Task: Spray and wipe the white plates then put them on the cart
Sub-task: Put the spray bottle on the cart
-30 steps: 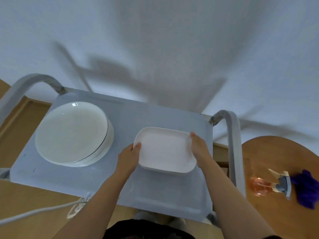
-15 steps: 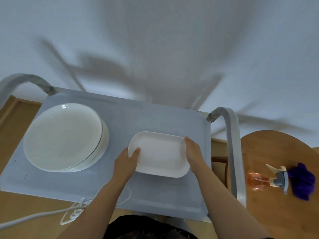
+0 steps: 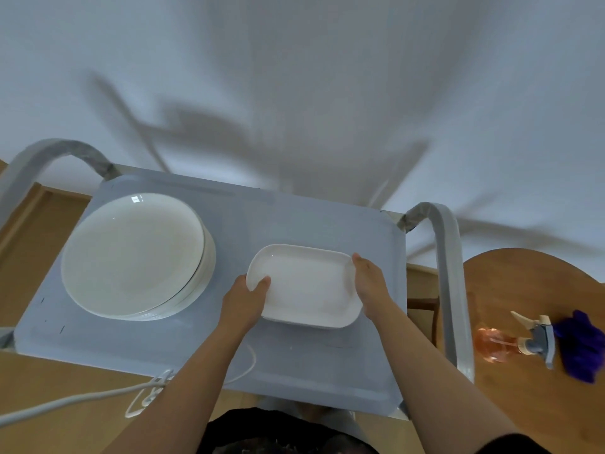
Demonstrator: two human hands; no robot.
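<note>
Both hands, left hand (image 3: 244,301) and right hand (image 3: 370,280), grip the rectangular white plate (image 3: 304,285) by its ends, fingers curled round the rim, on the grey cart (image 3: 294,221) top. Round plates (image 3: 134,257) stack far left. Right, a wooden tabletop (image 3: 537,283) against a white wall (image 3: 294,77).

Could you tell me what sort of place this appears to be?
Probably a dining or dish-service area: a grey cart holding stacked plates, beside a wooden table with a spray bottle.
</note>
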